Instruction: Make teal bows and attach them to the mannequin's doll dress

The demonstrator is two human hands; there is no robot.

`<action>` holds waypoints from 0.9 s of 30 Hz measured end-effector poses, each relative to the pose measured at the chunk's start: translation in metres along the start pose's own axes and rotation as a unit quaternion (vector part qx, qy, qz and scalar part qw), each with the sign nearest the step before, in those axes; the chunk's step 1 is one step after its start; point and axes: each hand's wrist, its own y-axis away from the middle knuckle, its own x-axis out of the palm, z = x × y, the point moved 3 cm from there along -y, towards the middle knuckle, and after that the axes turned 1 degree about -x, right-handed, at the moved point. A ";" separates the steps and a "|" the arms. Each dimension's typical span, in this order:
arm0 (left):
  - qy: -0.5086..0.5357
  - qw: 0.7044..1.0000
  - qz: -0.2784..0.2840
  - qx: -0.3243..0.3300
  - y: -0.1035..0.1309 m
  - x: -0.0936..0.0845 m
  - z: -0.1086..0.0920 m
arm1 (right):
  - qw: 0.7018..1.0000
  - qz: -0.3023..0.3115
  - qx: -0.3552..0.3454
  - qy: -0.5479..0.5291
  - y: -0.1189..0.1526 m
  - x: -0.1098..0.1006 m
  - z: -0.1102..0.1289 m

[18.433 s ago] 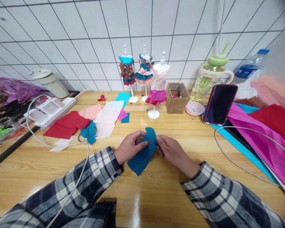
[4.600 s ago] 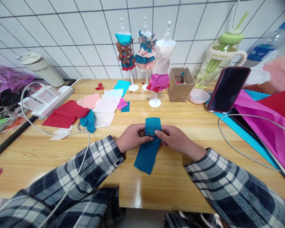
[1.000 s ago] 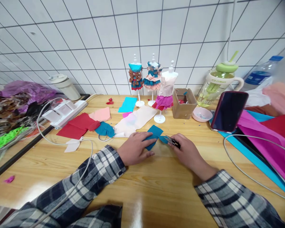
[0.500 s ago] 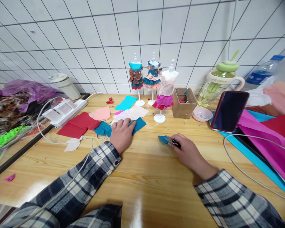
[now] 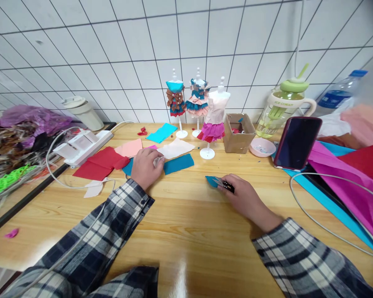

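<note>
My left hand (image 5: 146,166) is closed, with something whitish and small showing between thumb and fingers. Beside it lies a dark teal paper strip (image 5: 179,164), with a pale pink sheet (image 5: 176,148) behind. My right hand (image 5: 244,194) is wrapped round black-handled thread snips (image 5: 228,186); a small teal piece (image 5: 211,181) is at their tips. Three small dress forms stand at the back: one in blue and brown (image 5: 175,99), one in teal and peach (image 5: 198,101), and one with a pale pink top and magenta skirt (image 5: 214,129).
Red paper (image 5: 96,163) and a power strip (image 5: 85,149) lie left. At the right are a cardboard box (image 5: 240,138), a pink dish (image 5: 262,147), a phone (image 5: 297,142), a green-lidded jug (image 5: 279,105) and a looping cable. Coloured sheets cover the far right.
My left hand has shifted left and its fingers have drawn together round something whitish. The teal strip now shows more fully. My right hand still holds the snips.
</note>
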 end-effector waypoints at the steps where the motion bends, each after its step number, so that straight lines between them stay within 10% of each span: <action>1: 0.012 1.000 0.013 0.009 0.002 0.000 -0.006 | 1.000 0.001 -0.001 0.001 0.000 0.000 0.000; 7: 0.014 0.986 0.147 0.074 0.012 0.019 -0.023 | 1.000 0.003 0.004 0.004 0.000 0.000 0.001; 15: -0.034 0.996 0.065 0.055 0.008 -0.005 -0.017 | 0.999 0.004 -0.007 0.050 0.004 -0.003 0.002; 20: -0.141 0.966 0.204 -0.077 0.034 -0.034 0.044 | 0.995 0.013 0.003 0.095 0.007 -0.007 0.002; 27: -0.089 0.973 0.200 -0.072 0.042 -0.027 0.096 | 0.994 0.045 -0.004 0.104 0.004 -0.003 0.005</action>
